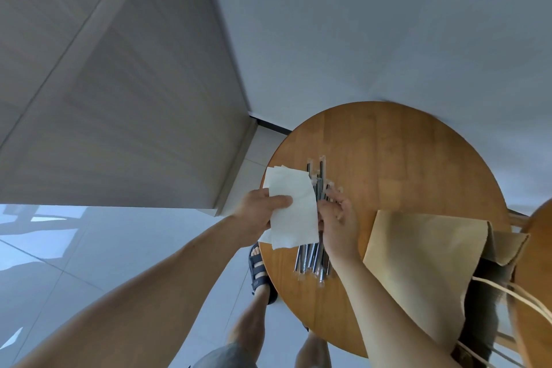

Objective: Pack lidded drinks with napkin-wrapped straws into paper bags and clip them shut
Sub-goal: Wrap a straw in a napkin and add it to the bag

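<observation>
A round wooden table (403, 152) carries a pile of black straws in clear wrappers (313, 257). Above that pile my left hand (260, 212) pinches a white paper napkin (295, 215) with thumb on top. My right hand (337, 218) is at the napkin's right edge, fingers curled over the straws; whether it grips a straw is hidden by the hand. More napkins (279, 175) lie under the held one at the table's left edge. A flat brown paper bag (424, 251) with twine handles (525, 302) lies on the right side of the table.
A second wooden round top (537, 248) shows at the right edge. A pale wall corner and a grey cabinet (119, 98) stand behind and to the left. Below are a tiled floor and my sandalled foot (260, 272).
</observation>
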Motion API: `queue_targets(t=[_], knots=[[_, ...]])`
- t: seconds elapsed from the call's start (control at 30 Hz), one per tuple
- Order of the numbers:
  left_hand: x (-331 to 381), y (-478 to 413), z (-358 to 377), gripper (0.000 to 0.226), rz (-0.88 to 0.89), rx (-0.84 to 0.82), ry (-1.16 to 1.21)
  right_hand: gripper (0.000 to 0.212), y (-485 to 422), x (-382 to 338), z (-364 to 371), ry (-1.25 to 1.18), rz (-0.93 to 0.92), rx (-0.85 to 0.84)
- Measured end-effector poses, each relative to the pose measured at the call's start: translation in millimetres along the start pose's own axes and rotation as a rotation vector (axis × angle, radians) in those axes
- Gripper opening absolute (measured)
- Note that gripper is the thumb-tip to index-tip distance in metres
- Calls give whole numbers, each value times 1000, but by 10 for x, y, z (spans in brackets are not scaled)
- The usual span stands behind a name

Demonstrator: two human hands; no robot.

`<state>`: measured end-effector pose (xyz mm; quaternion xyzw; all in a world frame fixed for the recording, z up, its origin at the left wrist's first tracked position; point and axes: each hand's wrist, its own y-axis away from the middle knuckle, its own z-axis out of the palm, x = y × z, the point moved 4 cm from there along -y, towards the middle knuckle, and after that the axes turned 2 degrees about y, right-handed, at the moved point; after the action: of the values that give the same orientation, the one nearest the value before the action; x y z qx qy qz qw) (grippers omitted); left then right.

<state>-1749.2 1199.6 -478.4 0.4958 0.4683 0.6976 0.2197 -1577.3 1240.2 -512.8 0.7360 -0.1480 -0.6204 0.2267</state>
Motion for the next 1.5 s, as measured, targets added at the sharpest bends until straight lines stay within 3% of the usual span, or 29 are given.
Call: queue_targets(t=[0.07, 0.13, 0.23, 0.37, 0.5, 0.6, 0.7, 0.83, 1.0, 1.23, 1.33, 1.4, 1.5], knots=[[19, -4, 31, 23, 50, 58, -69, 22, -75, 179, -200, 403, -9, 153], [17, -12, 48, 21, 88, 85, -157, 23, -133, 384, -330, 735, 84, 187], [-6, -20, 46, 14, 133, 103, -232, 29, -144, 588, -376, 939, 199, 97], [-54, -18, 44, 13, 154, 128, -281, 21, -169, 707, -387, 1035, 235, 33], [-64, 11, 81, 13, 178, 140, -302, 18, -136, 678, -378, 1005, 255, 32], [-2, 89, 144, 19, 211, 161, -347, 12, -51, 463, -406, 919, 164, 100], [165, 231, 252, 21, 293, 165, -373, 8, 104, 66, -422, 624, 27, 147], [519, 583, 482, 24, 439, 122, -351, 13, 417, -616, -414, 260, -193, 43], [750, 1112, 799, 13, 482, 23, -285, 24, 789, -1237, -530, 226, -357, -62], [761, 1756, 1097, 11, 607, -155, -207, 23, 1185, -1687, -862, 333, -519, -2], [768, 1923, 1164, 19, 601, -177, -152, 17, 1338, -1830, -1069, 333, -508, 41], [799, 2063, 1257, 24, 610, -278, -145, 31, 1388, -1989, -1336, 300, -487, 120], [839, 2264, 1461, 25, 612, -441, -168, 45, 1457, -2247, -1613, 204, -423, -53]])
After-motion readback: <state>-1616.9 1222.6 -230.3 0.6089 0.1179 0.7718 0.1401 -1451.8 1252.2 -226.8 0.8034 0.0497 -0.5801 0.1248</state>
